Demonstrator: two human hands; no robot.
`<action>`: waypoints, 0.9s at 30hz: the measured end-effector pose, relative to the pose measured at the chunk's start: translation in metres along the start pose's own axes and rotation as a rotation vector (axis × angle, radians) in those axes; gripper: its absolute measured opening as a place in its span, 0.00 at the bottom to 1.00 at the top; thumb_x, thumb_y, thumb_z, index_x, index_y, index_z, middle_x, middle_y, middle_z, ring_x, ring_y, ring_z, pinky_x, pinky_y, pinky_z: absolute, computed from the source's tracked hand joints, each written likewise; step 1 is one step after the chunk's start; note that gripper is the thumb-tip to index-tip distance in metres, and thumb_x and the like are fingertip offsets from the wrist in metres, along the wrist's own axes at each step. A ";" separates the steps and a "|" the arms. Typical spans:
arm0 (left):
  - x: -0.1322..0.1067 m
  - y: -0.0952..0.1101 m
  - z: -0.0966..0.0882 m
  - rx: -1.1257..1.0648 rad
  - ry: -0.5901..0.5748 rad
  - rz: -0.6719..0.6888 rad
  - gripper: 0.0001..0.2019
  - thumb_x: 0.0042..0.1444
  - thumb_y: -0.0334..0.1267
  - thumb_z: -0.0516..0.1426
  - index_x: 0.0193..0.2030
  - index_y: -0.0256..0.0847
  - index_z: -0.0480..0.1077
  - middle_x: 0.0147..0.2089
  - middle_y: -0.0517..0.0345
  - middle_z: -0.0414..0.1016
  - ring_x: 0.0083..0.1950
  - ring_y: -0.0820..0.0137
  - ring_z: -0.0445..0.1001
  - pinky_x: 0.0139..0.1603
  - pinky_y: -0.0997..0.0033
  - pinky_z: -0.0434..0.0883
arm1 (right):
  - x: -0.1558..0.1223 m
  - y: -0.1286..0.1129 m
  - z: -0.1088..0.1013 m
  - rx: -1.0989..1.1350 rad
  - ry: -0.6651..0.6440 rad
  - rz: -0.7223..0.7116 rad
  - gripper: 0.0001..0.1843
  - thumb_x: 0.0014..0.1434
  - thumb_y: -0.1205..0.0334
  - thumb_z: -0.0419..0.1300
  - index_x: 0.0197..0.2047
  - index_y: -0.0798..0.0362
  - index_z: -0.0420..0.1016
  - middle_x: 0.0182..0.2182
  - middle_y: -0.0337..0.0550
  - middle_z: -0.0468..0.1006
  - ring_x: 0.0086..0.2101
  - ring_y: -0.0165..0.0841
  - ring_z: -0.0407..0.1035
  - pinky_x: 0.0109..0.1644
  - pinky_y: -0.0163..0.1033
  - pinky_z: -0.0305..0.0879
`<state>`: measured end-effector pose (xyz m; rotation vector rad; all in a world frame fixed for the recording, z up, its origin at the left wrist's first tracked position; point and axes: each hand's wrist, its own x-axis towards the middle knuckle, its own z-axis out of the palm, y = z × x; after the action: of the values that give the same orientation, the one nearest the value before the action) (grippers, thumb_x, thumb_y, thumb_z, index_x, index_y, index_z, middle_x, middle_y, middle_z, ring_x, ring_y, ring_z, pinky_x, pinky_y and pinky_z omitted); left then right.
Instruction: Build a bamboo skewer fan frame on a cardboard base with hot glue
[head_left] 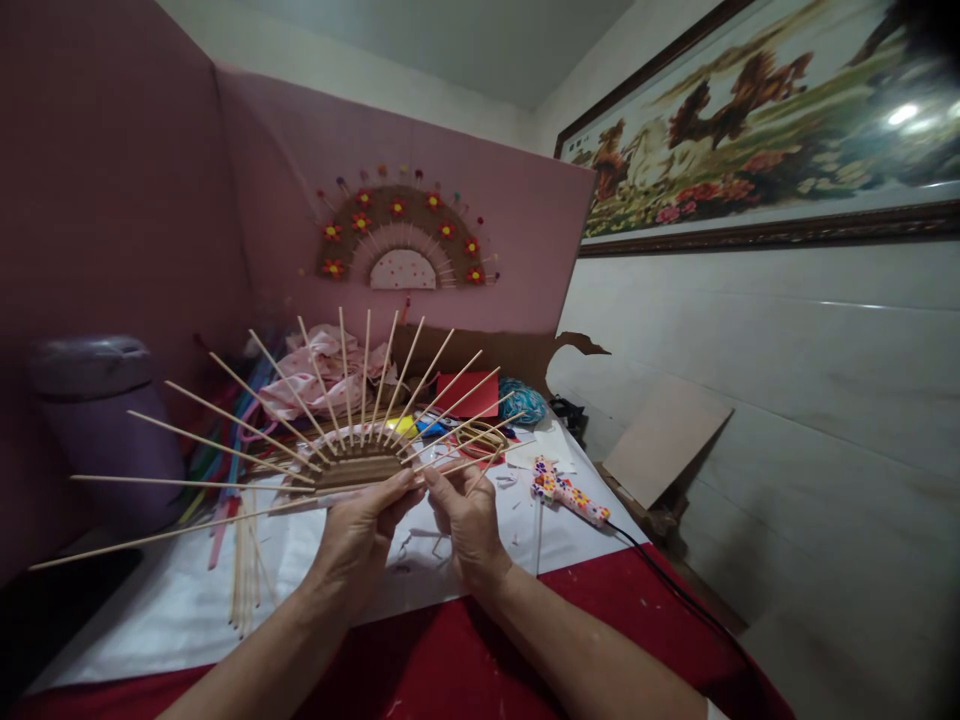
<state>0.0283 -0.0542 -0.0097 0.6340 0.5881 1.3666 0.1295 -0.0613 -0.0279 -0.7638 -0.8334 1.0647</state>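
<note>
Pink backboard (pixel 150 200): folded panels standing behind the surface, filling the left and middle of the view.
Framed picture (pixel 765 110): horses in a landscape, hung on the tiled wall at the right.
Surface (pixel 465 660): covered by a red cloth, with a white sheet (pixel 165 610) spread over it under the work.
Purple container (pixel 97 420): lidded, at the far left against the backboard.
Stick fan (pixel 360 465): held up above the white sheet, in front of the clutter. It is a brown cardboard half-disc with thin wooden sticks spreading out from it in a half circle.
Finished fan (pixel 401 235): a similar half circle with red flowers, fixed to the backboard above.
Cardboard sheet (pixel 664 440): leaning on the wall at the right.
Left hand (pixel 360 535): fingers closed on the lower right edge of the stick fan's half-disc.
Right hand (pixel 469 520): fingers pinched at the same corner, on the lowest right-hand stick as far as can be seen, touching the left thumb.
Loose sticks (pixel 244 570): a bundle lying on the white sheet, left of the hands.
Glue gun (pixel 566 492): dotted in colours, lying just right of the right hand, its black cord trailing off.
</note>
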 end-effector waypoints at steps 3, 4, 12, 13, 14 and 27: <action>0.000 0.002 0.001 0.005 -0.005 0.013 0.04 0.38 0.24 0.64 0.25 0.31 0.77 0.29 0.51 0.80 0.31 0.70 0.77 0.33 0.77 0.76 | 0.002 0.001 -0.001 0.001 -0.019 0.005 0.19 0.42 0.52 0.68 0.30 0.53 0.65 0.16 0.28 0.61 0.15 0.19 0.46 0.16 0.30 0.38; -0.001 0.004 0.001 0.008 -0.001 0.017 0.04 0.39 0.24 0.64 0.25 0.31 0.77 0.29 0.51 0.80 0.32 0.70 0.77 0.33 0.77 0.76 | 0.002 0.001 -0.001 0.004 -0.027 0.009 0.20 0.41 0.51 0.68 0.30 0.53 0.64 0.16 0.29 0.62 0.15 0.20 0.46 0.16 0.29 0.38; 0.002 0.018 0.001 0.035 0.017 0.118 0.04 0.39 0.25 0.63 0.26 0.30 0.77 0.29 0.51 0.80 0.32 0.69 0.78 0.35 0.75 0.77 | -0.004 0.001 -0.005 -0.070 -0.031 -0.100 0.12 0.50 0.54 0.60 0.29 0.54 0.65 0.20 0.33 0.62 0.19 0.22 0.51 0.20 0.29 0.45; 0.003 0.019 0.001 0.037 0.019 0.136 0.04 0.39 0.25 0.64 0.26 0.30 0.77 0.29 0.51 0.80 0.32 0.69 0.78 0.35 0.75 0.77 | -0.005 0.001 -0.006 -0.093 -0.025 -0.117 0.10 0.50 0.56 0.59 0.30 0.54 0.66 0.20 0.33 0.62 0.20 0.23 0.52 0.21 0.29 0.47; 0.003 0.020 0.000 0.038 0.022 0.152 0.04 0.39 0.25 0.64 0.26 0.30 0.77 0.29 0.52 0.80 0.32 0.68 0.78 0.34 0.75 0.77 | -0.006 0.001 -0.006 -0.112 -0.018 -0.130 0.07 0.49 0.59 0.57 0.30 0.54 0.67 0.20 0.33 0.61 0.21 0.24 0.52 0.22 0.29 0.48; 0.006 0.030 -0.003 -0.016 0.039 0.235 0.06 0.36 0.25 0.65 0.25 0.32 0.77 0.27 0.55 0.80 0.30 0.71 0.77 0.33 0.76 0.77 | -0.004 0.010 -0.005 -0.269 -0.090 -0.014 0.09 0.50 0.62 0.51 0.30 0.56 0.71 0.20 0.37 0.64 0.23 0.27 0.57 0.27 0.33 0.53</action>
<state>0.0062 -0.0449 0.0091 0.6807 0.5457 1.6046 0.1287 -0.0631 -0.0401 -0.9383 -1.0718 0.9910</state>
